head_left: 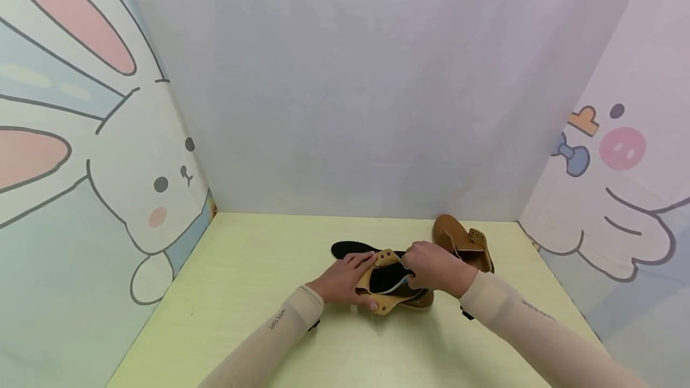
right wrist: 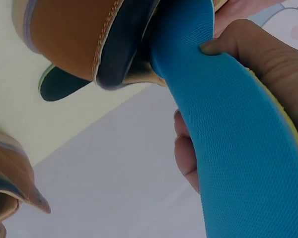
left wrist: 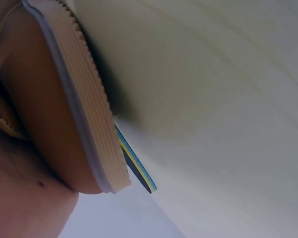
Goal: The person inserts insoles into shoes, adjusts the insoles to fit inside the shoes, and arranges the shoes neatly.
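My left hand [head_left: 342, 280] grips a tan ankle-high shoe [head_left: 384, 303] around its heel end, thumb and fingers on either side of its spread opening. In the left wrist view, the shoe's brown side [left wrist: 44, 99] and ridged pale sole fill the left edge. Between thumb and fingers, my right hand [head_left: 436, 267] pinches an insole [right wrist: 228, 124], bent, with a blue textured underside and a yellow edge. One end of that insole goes into the shoe's opening; how deep is hidden. A second insole [head_left: 347, 248], black on top, lies flat just behind the shoe.
A matching brown shoe [head_left: 453, 232] stands at the back right of the pale yellow table [head_left: 259, 250], near the plain back wall [head_left: 345, 100]. Side walls carry a cartoon rabbit [head_left: 145, 190] on the left and a cartoon pig [head_left: 622, 148] on the right.
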Tool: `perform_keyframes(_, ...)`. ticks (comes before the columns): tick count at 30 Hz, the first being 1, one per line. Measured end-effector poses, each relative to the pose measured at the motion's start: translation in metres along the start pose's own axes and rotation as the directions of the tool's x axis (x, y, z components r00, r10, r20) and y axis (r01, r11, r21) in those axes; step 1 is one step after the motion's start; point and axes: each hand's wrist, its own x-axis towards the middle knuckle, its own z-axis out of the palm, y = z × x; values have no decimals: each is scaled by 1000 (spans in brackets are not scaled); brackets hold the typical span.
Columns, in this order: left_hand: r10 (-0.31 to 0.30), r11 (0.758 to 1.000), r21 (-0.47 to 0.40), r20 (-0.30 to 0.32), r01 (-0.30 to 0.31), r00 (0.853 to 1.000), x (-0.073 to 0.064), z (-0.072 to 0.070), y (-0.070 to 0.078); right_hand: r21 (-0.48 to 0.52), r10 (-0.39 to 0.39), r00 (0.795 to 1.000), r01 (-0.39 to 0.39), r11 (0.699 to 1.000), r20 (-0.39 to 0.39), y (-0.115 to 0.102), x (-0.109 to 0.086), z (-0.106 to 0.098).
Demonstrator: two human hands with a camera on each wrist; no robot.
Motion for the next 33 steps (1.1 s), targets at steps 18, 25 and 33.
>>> perform_keyframes(18, -22, 1000, 9, 29, 21, 999, -1, -4, 4, 80, -32, 999, 32, 996, 1, -4, 20, 27)
perform_keyframes(25, -21, 1000, 4, 29, 21, 999, -2, -5, 4, 70, -45, 999, 45, 997, 4, -7, 27, 36)
perform_keyframes(33, -26, 1000, -7, 42, 27, 999, -2, -4, 4, 13, -34, 999, 34, 999, -11, -12, 32, 48)
